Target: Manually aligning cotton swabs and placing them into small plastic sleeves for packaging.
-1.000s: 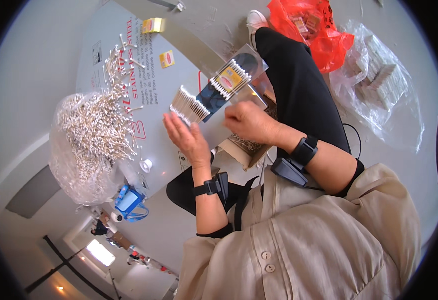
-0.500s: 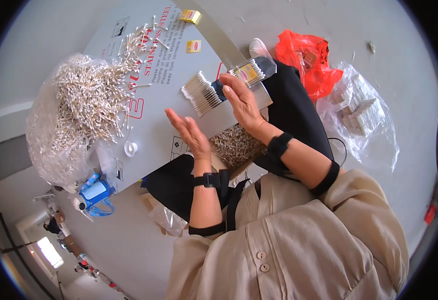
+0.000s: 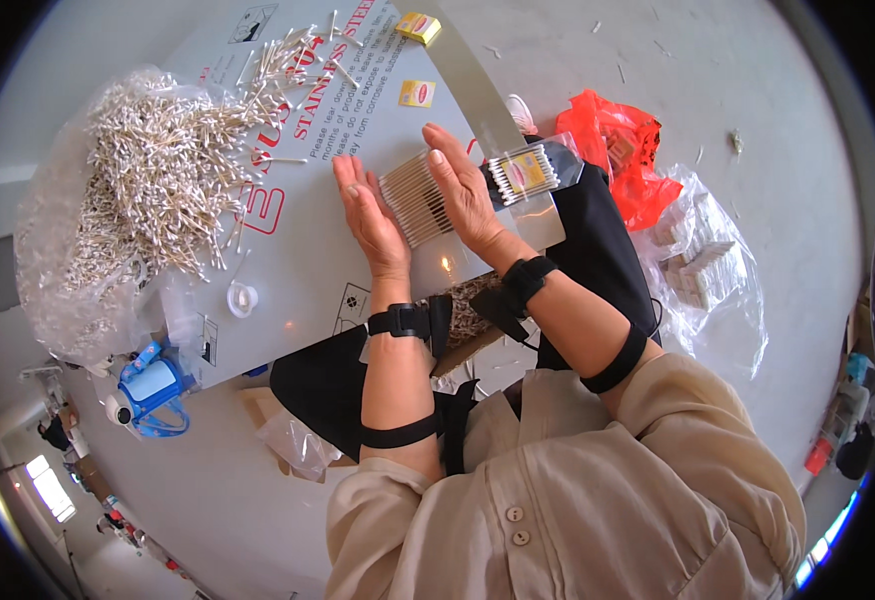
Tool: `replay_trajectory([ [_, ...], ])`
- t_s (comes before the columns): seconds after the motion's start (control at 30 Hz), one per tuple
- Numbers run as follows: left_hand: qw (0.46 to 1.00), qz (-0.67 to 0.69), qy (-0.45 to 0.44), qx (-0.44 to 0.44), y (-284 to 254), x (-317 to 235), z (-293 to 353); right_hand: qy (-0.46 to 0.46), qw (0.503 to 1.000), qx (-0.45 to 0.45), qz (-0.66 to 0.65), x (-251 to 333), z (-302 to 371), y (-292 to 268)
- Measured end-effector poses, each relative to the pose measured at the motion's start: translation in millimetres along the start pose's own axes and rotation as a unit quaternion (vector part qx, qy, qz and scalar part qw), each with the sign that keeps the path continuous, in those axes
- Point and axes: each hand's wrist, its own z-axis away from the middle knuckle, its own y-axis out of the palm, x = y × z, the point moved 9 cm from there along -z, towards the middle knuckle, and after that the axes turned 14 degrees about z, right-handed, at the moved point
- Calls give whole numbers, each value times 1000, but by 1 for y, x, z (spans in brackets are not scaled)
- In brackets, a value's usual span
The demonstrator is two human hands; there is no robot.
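Note:
A flat row of cotton swabs lies side by side on the grey table between my two hands. My left hand stands along the row's left end with its fingers stretched out. On the other side, my right hand has its fingers straight and its palm facing the row, covering that end. Just right of this hand rests a clear bag of cotton swabs with a yellow card in it. Farther off are a small yellow card and a stack of yellow cards.
Loose cotton swabs spill from a big clear bag at the left. A small white round container stands near the table edge, with a blue bottle beyond. Rightward on the floor lie a red bag and a clear bag of white packs.
My left hand has come up to the left end of the swab row, and my hands are closer together. My right hand now covers the row's right end. The whole view has shifted slightly.

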Motion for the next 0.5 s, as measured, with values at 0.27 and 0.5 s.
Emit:
replay_trajectory([
  [0.27,998,52,4,-26,-5,-5,-2,21,1000,-10,-5,-4,-7,-4],
  [0.5,849,-495,93,158,28,-18,-4,44,998,17,-36,-17,-21,-8],
])
